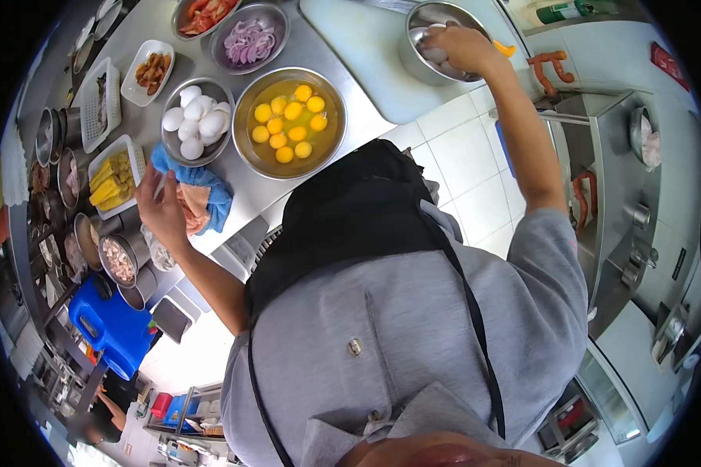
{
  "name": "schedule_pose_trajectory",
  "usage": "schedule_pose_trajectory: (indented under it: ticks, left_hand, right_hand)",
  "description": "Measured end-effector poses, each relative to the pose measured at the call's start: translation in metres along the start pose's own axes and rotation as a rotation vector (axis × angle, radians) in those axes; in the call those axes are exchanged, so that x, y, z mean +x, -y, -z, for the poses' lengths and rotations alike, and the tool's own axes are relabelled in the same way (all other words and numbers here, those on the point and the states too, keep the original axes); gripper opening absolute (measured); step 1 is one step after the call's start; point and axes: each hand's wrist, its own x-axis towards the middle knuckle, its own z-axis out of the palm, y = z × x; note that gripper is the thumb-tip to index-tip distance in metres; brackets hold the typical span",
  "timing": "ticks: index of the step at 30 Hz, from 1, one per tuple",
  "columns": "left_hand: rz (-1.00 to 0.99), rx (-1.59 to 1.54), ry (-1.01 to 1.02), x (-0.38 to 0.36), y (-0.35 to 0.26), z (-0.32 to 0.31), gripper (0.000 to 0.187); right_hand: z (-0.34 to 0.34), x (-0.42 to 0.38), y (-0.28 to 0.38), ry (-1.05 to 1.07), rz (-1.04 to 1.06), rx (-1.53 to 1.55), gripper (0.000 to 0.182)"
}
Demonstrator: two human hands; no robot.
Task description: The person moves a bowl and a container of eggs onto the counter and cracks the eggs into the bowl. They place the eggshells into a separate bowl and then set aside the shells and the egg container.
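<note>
My right hand (461,48) reaches into a steel pot (410,58) at the upper right; its fingers are curled over pale rounded things inside, and what it grips is hard to make out. On the left, my left hand (160,204) hovers by a blue cloth (220,204) with its fingers apart and nothing in them. A steel bowl of whole white eggs (199,121) lies just above that cloth. Beside it, a larger steel bowl (241,144) contains several yellow yolks (292,113) in clear egg white.
Bowls of sliced purple onion (249,40) and cut tomato (205,14) stand at the top. A white cutting board (366,54) lies under the pot. White baskets and a blue jug (113,327) are at left. Another person (115,409) is at lower left.
</note>
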Motion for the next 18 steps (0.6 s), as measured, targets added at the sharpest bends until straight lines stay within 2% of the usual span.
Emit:
schedule_pose_trajectory:
  ticks: [2,4,6,7,9,10,12,13,15,18]
  left_hand:
    - [-0.004,0.02,-0.015,-0.008,-0.008,0.0,0.039]
    - [-0.003,0.004,0.006,-0.013,-0.01,-0.004,0.038]
    - [-0.002,0.014,0.02,-0.014,-0.02,-0.009,0.037]
    - [-0.022,-0.012,0.036,-0.012,-0.023,-0.011,0.037]
    - [-0.033,-0.036,0.056,-0.012,-0.03,-0.015,0.036]
    - [-0.053,-0.016,0.063,-0.011,-0.037,-0.017,0.036]
    - [-0.078,-0.007,0.093,-0.01,-0.043,-0.024,0.035]
    - [-0.11,-0.017,0.082,-0.008,-0.043,-0.028,0.035]
    - [-0.132,-0.072,0.088,-0.004,-0.042,-0.035,0.033]
    - [-0.18,-0.096,0.129,0.003,-0.051,-0.044,0.033]
  right_hand:
    - [0.004,0.006,0.004,0.102,0.055,-0.04,0.057]
    - [-0.001,0.008,-0.004,0.091,0.121,-0.038,0.055]
    - [-0.006,0.003,-0.012,-0.106,0.157,0.089,0.045]
    - [-0.003,-0.002,-0.013,-0.105,0.158,0.09,0.045]
    - [0.013,-0.019,-0.01,-0.47,0.07,0.332,0.04]
    - [0.025,-0.031,0.001,-0.461,0.068,0.334,0.04]
    - [0.05,-0.064,0.034,-0.722,-0.062,0.586,0.041]
    - [0.047,-0.077,0.047,-0.858,-0.013,0.638,0.042]
    - [0.036,-0.1,0.083,-0.943,-0.116,0.669,0.044]
    - [-0.027,-0.107,0.133,-1.124,-0.267,0.782,0.047]
